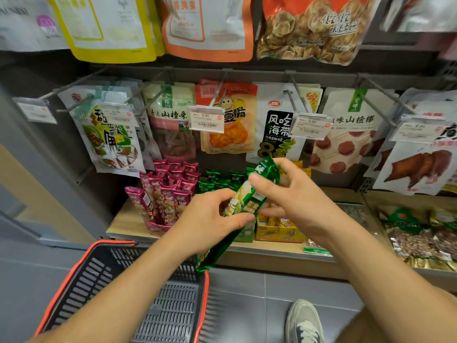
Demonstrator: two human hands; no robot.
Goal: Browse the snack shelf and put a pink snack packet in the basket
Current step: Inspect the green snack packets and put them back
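Both hands hold one long green snack packet (249,199) tilted in front of the shelf. My left hand (210,219) grips its middle from the left, and my right hand (291,196) pinches its upper half with thumb and fingers. Several pink snack packets (168,191) stand upright in a pink display box on the wooden shelf (123,224), left of my hands. The grey basket with an orange rim (81,263) sits on the floor below my left forearm; what shows of it holds nothing.
More green packets (217,180) stand behind my hands, with a yellow box (279,229) of packets beneath them. Hanging snack bags and price tags (206,120) fill the pegs above. Foil bags (425,233) lie at the right. My shoe (305,323) is on the grey floor.
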